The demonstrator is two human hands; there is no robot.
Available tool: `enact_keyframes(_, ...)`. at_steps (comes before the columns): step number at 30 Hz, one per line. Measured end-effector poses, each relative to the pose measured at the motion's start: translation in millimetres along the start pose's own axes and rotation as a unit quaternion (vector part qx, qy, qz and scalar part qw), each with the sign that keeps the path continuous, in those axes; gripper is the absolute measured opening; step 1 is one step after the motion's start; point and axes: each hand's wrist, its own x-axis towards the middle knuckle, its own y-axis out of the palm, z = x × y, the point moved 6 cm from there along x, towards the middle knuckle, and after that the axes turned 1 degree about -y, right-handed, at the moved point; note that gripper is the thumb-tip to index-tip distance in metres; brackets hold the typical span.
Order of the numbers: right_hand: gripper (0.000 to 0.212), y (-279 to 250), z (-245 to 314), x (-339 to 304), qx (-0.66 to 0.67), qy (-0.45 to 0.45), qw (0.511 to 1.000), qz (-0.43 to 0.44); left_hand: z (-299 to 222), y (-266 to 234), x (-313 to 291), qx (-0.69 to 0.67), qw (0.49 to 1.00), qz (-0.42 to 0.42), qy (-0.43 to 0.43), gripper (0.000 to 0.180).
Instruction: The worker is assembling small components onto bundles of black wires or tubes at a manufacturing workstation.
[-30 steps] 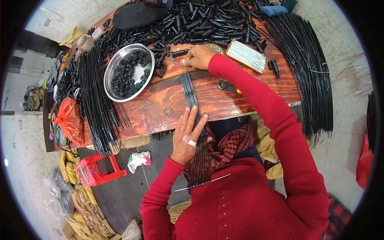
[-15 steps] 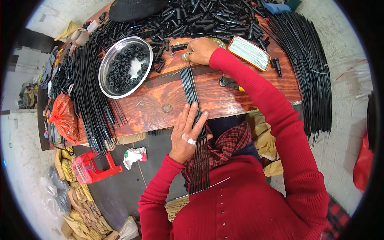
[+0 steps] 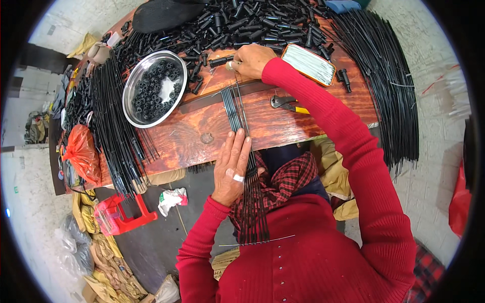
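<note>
A row of thin black rods runs from the wooden table over its front edge toward my lap. My left hand lies flat on the rods at the edge, fingers stretched and close together, with white tape on one finger. A thin white stick crosses the rods' near ends. Beyond their far ends, my right hand is closed in a pinch, a pale cover on one digit. What it pinches is too small to make out. One or two rods stand apart on the right side of the row, below that hand.
A steel bowl of small black rings stands left. An orange-rimmed tray of thin pale pieces and yellow-handled pincers lie right. Black tubular parts heap at the back. Long rod bundles flank both sides.
My left fingers have drawn together from a spread. One or two rods now stand apart at the right of the row. My right hand remains pinched near the far ends, slightly shifted.
</note>
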Motion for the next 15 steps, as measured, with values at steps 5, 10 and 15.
enact_keyframes(5, 0.037, -2, -12, -5, 0.018, 0.015, 0.999, -0.024, -1, 2, 1, 0.011, 1.000, 0.011, 0.001, 0.080)
enact_keyframes(10, 0.035, 6, -10, -10, 0.027, -0.050, 0.997, 0.044, 0, 3, 0, 0.009, 1.000, 0.007, -0.001, 0.079)
enact_keyframes(15, 0.035, 9, -14, -9, 0.036, -0.053, 0.998, -0.009, -1, 1, 2, 0.009, 1.000, 0.008, -0.002, 0.079)
